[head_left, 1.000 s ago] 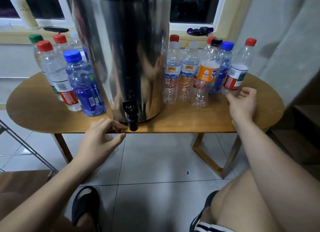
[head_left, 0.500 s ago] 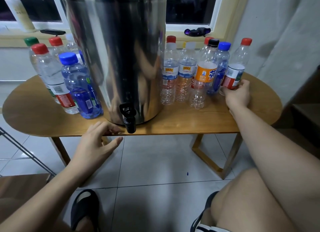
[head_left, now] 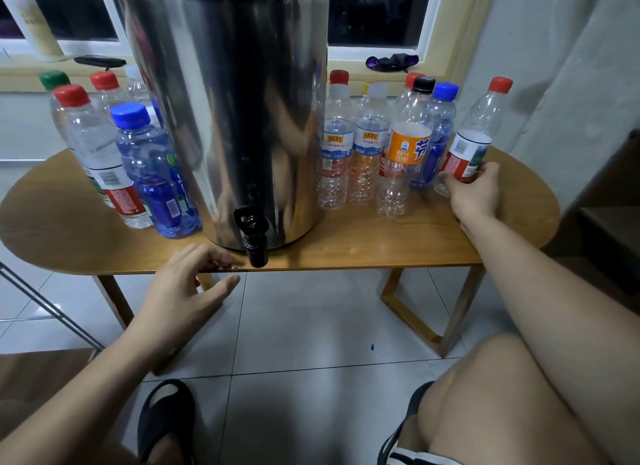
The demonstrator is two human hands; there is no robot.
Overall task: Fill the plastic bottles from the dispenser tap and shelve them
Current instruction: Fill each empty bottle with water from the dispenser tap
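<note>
Red-capped bottle (head_left: 473, 142) gripped low in my R hand (head_left: 476, 197); L hand (head_left: 183, 291) loose, resting on table (head_left: 381, 242) edge by tap (head_left: 254, 244).

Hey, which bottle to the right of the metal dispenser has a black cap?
The bottle with the orange label, the only such label there; the right hand grips a different, red-capped bottle.

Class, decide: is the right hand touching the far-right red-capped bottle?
Touching. The head view shows the right hand curled round the red-capped bottle at its label.
</note>
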